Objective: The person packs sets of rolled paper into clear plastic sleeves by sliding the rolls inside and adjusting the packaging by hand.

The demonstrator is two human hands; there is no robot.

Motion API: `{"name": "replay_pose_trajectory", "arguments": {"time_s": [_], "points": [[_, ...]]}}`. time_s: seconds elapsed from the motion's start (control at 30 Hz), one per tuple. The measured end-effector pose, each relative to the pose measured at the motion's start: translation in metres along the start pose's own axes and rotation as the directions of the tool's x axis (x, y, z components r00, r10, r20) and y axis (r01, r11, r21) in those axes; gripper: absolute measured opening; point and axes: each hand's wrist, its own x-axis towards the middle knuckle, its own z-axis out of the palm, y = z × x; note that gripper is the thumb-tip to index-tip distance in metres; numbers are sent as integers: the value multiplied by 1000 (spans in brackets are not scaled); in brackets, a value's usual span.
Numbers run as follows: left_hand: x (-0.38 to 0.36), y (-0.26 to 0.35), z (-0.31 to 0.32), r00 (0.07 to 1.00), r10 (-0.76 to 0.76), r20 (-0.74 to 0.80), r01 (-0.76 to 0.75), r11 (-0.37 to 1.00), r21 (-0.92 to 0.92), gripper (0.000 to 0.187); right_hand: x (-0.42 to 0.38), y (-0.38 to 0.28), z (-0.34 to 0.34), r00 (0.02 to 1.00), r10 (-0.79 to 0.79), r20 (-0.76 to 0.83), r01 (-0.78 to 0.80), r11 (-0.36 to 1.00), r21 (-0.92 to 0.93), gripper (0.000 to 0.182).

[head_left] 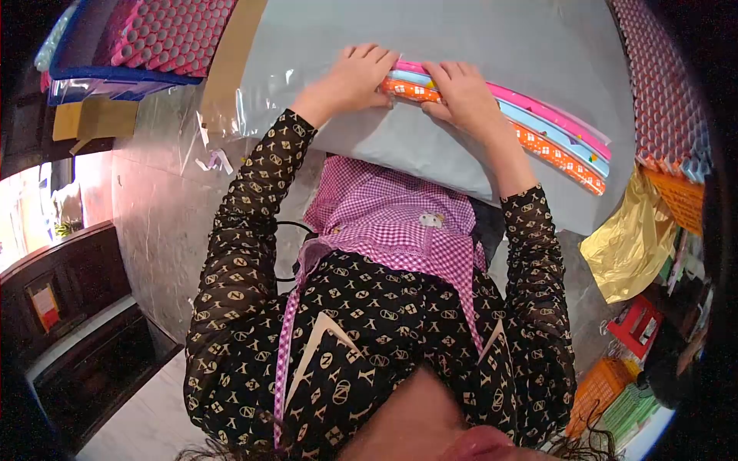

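Three long, thin rolls of printed wrapping paper lie side by side across a grey plastic-covered surface [307, 34]: a pink roll [550, 115], a light blue roll [530, 121] and an orange roll [565, 160] with white patterns. My left hand [360, 78] closes over their left ends, fingers on the far side and thumb on the near side. A little farther right, my right hand [463, 96] wraps across the same rolls in a similar way. The right ends of the rolls stick out well past my right forearm.
Many stacked pink rolls fill a blue crate [115, 83] at upper left. More stacked rolls [669, 92] stand at the right above an orange basket [676, 201]. Gold foil [630, 238] hangs beside it. Plastic scraps [217, 160] lie left of the grey plastic.
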Motion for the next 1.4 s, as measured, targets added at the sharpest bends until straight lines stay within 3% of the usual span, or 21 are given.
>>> {"name": "replay_pose_trajectory", "arguments": {"time_s": [0.07,0.13,0.47,0.67,0.73,0.83,1.03,1.23,1.3,1.33,1.4], "points": [[3,0,-1,1000,16,-2,-16,1000,5,73,0,0,2,1000,-10,-18,11,1000,11,67],[9,1,-3,989,-33,146,37,999,-22,72,-1,1,2,999,-19,-38,20,1000,20,67],[25,8,0,983,18,181,-7,998,-61,71,0,2,0,998,-25,-51,28,998,53,68],[17,3,-4,989,67,129,-46,986,-161,84,1,2,0,1000,7,-14,-6,999,31,69],[4,-4,-6,999,-39,-12,37,989,-142,93,1,6,1,1000,5,-11,-5,1000,28,69],[-32,-14,-12,983,-173,-58,164,976,-143,97,2,11,1,999,-11,-40,12,1000,19,69],[-85,-48,21,934,-357,-5,357,933,46,76,2,12,0,1000,2,-28,-2,1000,10,66],[-66,-86,12,969,-238,67,223,958,183,78,-1,6,-8,1000,12,0,-12,1000,13,66],[-53,-103,3,955,-246,163,195,940,279,78,-1,4,-8,999,15,40,-15,1000,-2,67],[-47,-107,-6,978,-187,87,154,942,297,73,-1,3,-8,999,18,43,-17,1000,-4,67],[-31,-111,-30,953,-244,179,205,956,208,74,-2,2,-8,1000,20,20,-20,1000,5,67]]}}
